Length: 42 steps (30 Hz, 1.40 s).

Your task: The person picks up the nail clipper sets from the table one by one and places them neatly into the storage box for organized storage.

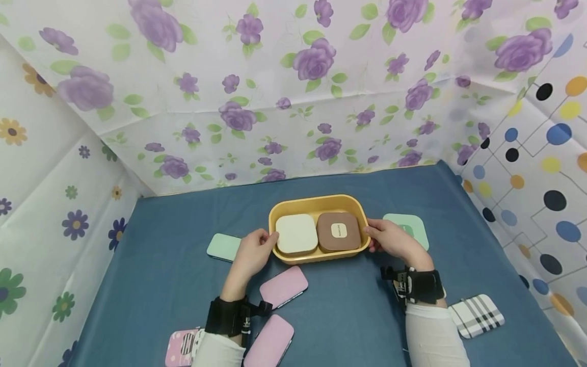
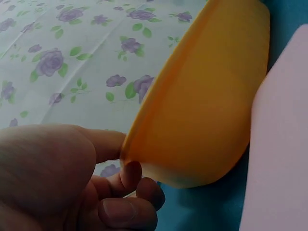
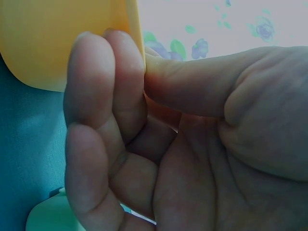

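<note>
A yellow oblong plastic bin [image 1: 321,205] with rounded corners is between my two hands. Inside it a cream square case [image 1: 296,233] sits on the left, beside a brown square case [image 1: 338,232] with a small pale label. My left hand [image 1: 249,255] pinches the bin's left rim between thumb and fingers; the left wrist view shows the outer wall [image 2: 202,106] beyond the fingertips. At the opposite end my right hand [image 1: 394,239] grips the right rim, its thumb inside and its fingers curled against the outside [image 3: 38,43].
Around the bin on the blue cloth [image 1: 169,270] lie a mint case [image 1: 224,246], two pink cases [image 1: 284,286], a patterned pink case [image 1: 180,346], a pale green square case [image 1: 415,227] and a plaid case [image 1: 478,316]. A flowered sheet [image 1: 284,102] stands behind.
</note>
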Tool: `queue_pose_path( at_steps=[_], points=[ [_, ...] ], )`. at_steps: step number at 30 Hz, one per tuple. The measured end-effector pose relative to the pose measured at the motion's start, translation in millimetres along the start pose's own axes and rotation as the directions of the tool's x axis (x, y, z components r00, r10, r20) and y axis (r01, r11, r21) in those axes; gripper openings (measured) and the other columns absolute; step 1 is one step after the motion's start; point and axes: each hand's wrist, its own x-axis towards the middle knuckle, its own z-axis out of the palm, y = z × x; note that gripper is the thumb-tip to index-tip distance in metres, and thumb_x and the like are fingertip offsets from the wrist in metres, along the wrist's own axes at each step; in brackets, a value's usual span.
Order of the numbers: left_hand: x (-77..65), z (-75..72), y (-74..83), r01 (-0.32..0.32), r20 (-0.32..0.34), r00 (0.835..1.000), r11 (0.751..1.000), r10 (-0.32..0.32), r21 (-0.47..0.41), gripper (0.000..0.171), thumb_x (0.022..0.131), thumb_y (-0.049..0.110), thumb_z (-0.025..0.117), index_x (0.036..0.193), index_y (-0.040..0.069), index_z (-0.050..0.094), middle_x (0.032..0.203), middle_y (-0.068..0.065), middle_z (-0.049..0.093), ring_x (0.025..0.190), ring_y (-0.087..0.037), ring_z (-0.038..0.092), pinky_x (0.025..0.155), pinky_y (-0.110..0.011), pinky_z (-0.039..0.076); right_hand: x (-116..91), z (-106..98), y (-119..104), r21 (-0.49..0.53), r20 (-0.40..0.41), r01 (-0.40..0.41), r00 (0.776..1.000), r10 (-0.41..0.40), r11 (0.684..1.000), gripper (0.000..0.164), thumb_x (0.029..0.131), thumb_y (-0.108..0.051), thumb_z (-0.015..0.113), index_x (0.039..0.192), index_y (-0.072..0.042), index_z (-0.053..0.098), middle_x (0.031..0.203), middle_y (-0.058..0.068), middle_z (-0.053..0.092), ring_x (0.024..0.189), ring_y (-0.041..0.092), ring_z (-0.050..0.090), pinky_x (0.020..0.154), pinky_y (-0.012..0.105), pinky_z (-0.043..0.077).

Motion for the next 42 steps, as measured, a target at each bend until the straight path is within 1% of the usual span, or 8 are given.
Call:
queue_pose_path(
  at_steps=[3, 7, 14, 18, 24, 30, 36, 42],
  points=[
    [0.6, 1.3, 0.8, 0.002, 0.018, 1.0, 1.0, -0.002, 0.004, 0.04, 0.109, 0.032, 0.063, 0.077, 0.009, 0.056, 0.065, -0.003, 0.043, 0.058, -0.021, 0.046, 0.057, -0.032, 0.034, 0.5, -1.1, -0.3, 0.0, 0.005, 0.008, 1.0, -0.008, 1.0, 0.05, 0.118, -0.019, 0.043, 0.16, 0.008, 0.039, 0.088, 0.01, 0.062, 0.082, 0.022, 0.065, 0.081, 0.042, 0.054],
    [2.5, 2.3, 2.2, -0.004, 0.038, 0.999, 1.0, 0.004, 0.009, 0.042, 0.11, 0.03, 0.061, 0.074, 0.01, 0.052, 0.064, -0.003, 0.042, 0.056, -0.021, 0.044, 0.057, -0.032, 0.032, 0.7, -2.8, -0.4, -0.004, -0.001, 0.01, 1.0, -0.01, 1.0, 0.049, 0.118, -0.019, 0.043, 0.159, 0.008, 0.041, 0.088, 0.01, 0.062, 0.082, 0.022, 0.065, 0.08, 0.04, 0.053],
    [3.8, 3.8, 3.1, -0.001, 0.028, 1.0, 1.0, 0.001, 0.023, 0.044, 0.109, 0.027, 0.06, 0.07, 0.011, 0.049, 0.062, -0.002, 0.04, 0.055, -0.021, 0.042, 0.055, -0.032, 0.032, 1.3, -4.7, 0.8, -0.007, -0.005, 0.0, 1.0, 0.0, 1.0, 0.049, 0.118, -0.02, 0.043, 0.16, 0.006, 0.04, 0.089, 0.01, 0.063, 0.082, 0.023, 0.065, 0.08, 0.039, 0.053],
    [4.3, 4.5, 3.1, 0.0, 0.025, 1.0, 1.0, 0.0, 0.016, 0.043, 0.109, 0.028, 0.059, 0.071, 0.011, 0.049, 0.063, -0.002, 0.04, 0.055, -0.02, 0.042, 0.055, -0.032, 0.032, 1.9, -5.6, 1.2, -0.003, -0.014, -0.002, 1.0, 0.002, 1.0, 0.048, 0.118, -0.019, 0.043, 0.159, 0.006, 0.042, 0.088, 0.01, 0.063, 0.082, 0.023, 0.065, 0.081, 0.04, 0.053],
    [2.7, 4.8, 2.2, 0.023, 0.026, 0.999, 1.0, -0.023, -0.006, 0.04, 0.109, 0.027, 0.058, 0.073, 0.01, 0.05, 0.064, -0.003, 0.042, 0.055, -0.02, 0.042, 0.054, -0.031, 0.032, 4.9, -5.4, 0.9, -0.006, -0.002, 0.002, 1.0, -0.002, 1.0, 0.049, 0.118, -0.019, 0.044, 0.16, 0.006, 0.041, 0.089, 0.01, 0.063, 0.082, 0.022, 0.065, 0.081, 0.04, 0.054],
    [5.2, 8.1, 2.5, 0.018, 0.025, 1.0, 1.0, -0.017, -0.02, 0.038, 0.11, 0.028, 0.057, 0.077, 0.009, 0.052, 0.065, -0.003, 0.043, 0.055, -0.02, 0.042, 0.053, -0.031, 0.032, 6.0, -7.4, 0.8, -0.022, -0.017, 0.006, 1.0, -0.006, 1.0, 0.048, 0.118, -0.02, 0.044, 0.159, 0.005, 0.043, 0.088, 0.01, 0.063, 0.081, 0.022, 0.065, 0.08, 0.039, 0.053],
    [2.6, 10.5, -1.0, 0.031, 0.039, 0.999, 0.999, -0.03, -0.024, 0.036, 0.111, 0.028, 0.056, 0.08, 0.009, 0.054, 0.066, -0.004, 0.046, 0.055, -0.019, 0.043, 0.053, -0.031, 0.033, 2.4, -2.7, 2.8, -0.001, -0.018, -0.02, 1.0, 0.02, 1.0, 0.046, 0.118, -0.02, 0.044, 0.156, 0.006, 0.045, 0.088, 0.01, 0.064, 0.081, 0.022, 0.066, 0.08, 0.04, 0.053],
    [0.3, 9.3, -3.0, 0.039, 0.058, 0.998, 0.999, -0.038, -0.027, 0.035, 0.111, 0.028, 0.055, 0.082, 0.009, 0.056, 0.064, -0.004, 0.05, 0.054, -0.019, 0.043, 0.053, -0.031, 0.034, 2.7, -1.6, 2.3, 0.009, -0.005, -0.018, 1.0, 0.018, 1.0, 0.047, 0.118, -0.02, 0.044, 0.157, 0.006, 0.044, 0.088, 0.01, 0.064, 0.081, 0.022, 0.066, 0.08, 0.04, 0.053]
  ],
)
